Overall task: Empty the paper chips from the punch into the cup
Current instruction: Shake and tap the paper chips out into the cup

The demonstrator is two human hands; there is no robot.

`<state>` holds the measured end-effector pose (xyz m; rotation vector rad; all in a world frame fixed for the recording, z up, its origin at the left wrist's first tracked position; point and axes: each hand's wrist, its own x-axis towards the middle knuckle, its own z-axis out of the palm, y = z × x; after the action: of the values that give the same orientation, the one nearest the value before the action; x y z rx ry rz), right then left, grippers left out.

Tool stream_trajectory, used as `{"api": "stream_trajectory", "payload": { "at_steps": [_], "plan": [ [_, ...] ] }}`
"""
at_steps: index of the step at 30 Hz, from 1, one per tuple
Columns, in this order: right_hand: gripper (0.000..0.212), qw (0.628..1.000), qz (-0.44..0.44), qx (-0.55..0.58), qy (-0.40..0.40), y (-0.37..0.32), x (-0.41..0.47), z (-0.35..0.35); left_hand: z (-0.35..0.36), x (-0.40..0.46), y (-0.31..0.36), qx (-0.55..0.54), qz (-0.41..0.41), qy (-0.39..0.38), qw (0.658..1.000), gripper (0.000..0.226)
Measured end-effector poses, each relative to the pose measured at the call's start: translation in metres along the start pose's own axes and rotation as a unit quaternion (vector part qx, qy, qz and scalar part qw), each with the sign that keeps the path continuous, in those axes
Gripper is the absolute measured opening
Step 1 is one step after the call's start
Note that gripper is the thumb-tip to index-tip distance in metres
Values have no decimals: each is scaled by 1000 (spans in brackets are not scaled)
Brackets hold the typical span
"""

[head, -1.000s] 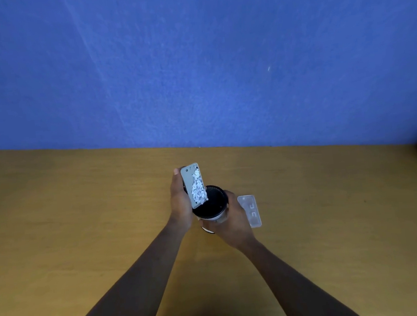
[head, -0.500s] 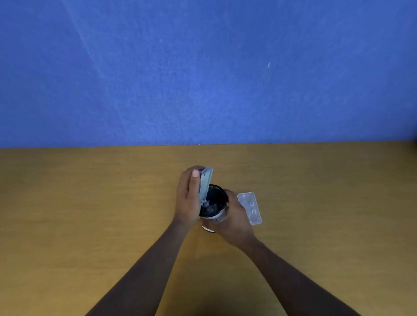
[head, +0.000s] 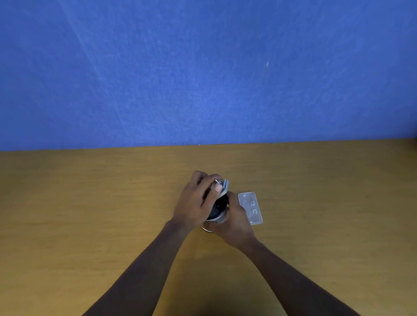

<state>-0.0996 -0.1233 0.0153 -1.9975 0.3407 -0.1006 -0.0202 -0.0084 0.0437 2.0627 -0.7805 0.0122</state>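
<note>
Fingers: left hand (head: pixel 196 204) grips punch (head: pixel 223 185) over cup (head: pixel 218 211); right hand (head: pixel 233 225) grips cup.
Surface: wooden table (head: pixel 81 219), blue wall (head: pixel 193 58).
Hidden: cup's inside.

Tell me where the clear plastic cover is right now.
In the head view, the clear plastic cover lies flat on the wooden table, just right of the cup and beside the right hand.

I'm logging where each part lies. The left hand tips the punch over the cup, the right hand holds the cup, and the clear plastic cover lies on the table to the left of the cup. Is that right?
Not quite. The head view shows the clear plastic cover lying on the table to the right of the cup, beside the right hand. The rest holds: the left hand tips the punch over the cup, which the right hand holds.
</note>
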Motion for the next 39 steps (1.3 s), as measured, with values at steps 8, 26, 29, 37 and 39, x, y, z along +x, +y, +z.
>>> {"api": "stream_trajectory", "payload": {
  "at_steps": [8,26,29,37,39],
  "plan": [
    [74,1000,0,11,-12,1,4,1,1,-2,8,120,84,9,989,41],
    [76,1000,11,2,21,0,-4,-3,8,-2,7,83,64,32,994,41],
    [76,1000,14,9,25,-2,-5,-3,7,-2,7,84,70,21,994,39],
    [77,999,22,38,24,-8,-10,-5,6,-3,8,-46,31,26,998,39],
    [76,998,24,44,26,-9,-12,-7,8,-3,10,-106,-13,67,992,39]
  ]
}}
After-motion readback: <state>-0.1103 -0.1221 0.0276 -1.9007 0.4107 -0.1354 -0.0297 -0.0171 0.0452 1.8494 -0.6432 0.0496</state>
